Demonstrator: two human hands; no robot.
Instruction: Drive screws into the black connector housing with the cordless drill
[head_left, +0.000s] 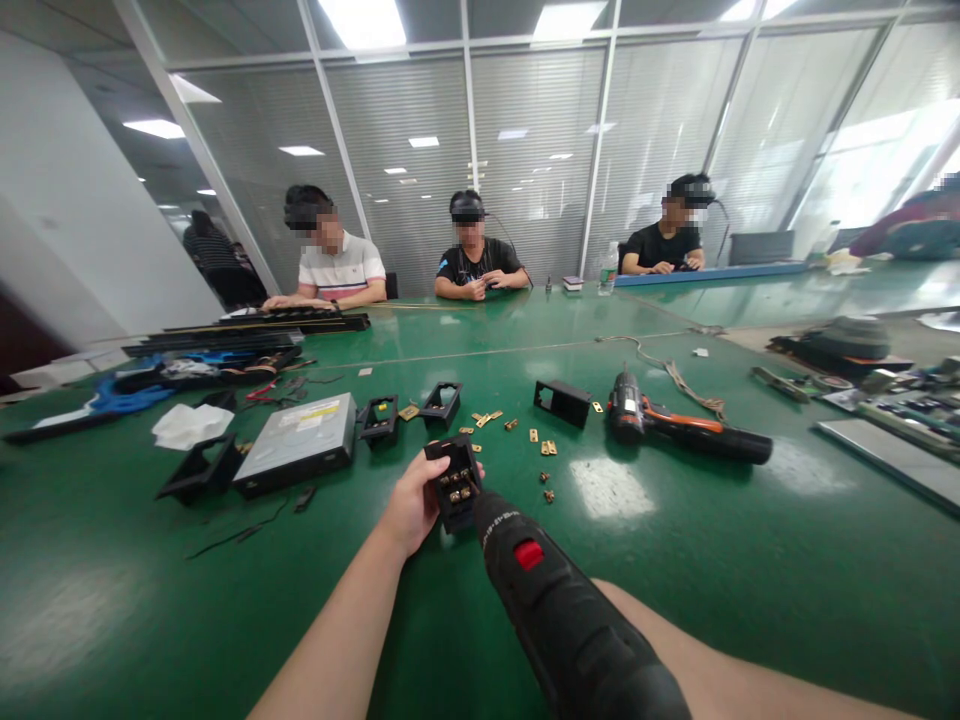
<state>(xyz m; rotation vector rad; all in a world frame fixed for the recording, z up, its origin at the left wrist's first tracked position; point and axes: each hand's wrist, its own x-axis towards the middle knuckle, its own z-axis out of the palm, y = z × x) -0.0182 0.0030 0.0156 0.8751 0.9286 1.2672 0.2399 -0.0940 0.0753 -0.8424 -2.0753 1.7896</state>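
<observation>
Driver tip met a held socket block.
Left hand (411, 505) gripped the black block (455, 482); right hand, hidden behind the electric screwdriver (559, 610), grip untellable.

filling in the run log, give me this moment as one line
left hand: grips black socket housing upright on green table | right hand: hidden behind black power screwdriver, tip at housing | loose brass contacts beyond

Black housing (454, 483): we saw a small black plastic frame with brass contacts inside, held upright and tilted on the green surface (675, 540).
Electric screwdriver (570, 620): we saw a black body with a red button, its tip against the housing.
</observation>
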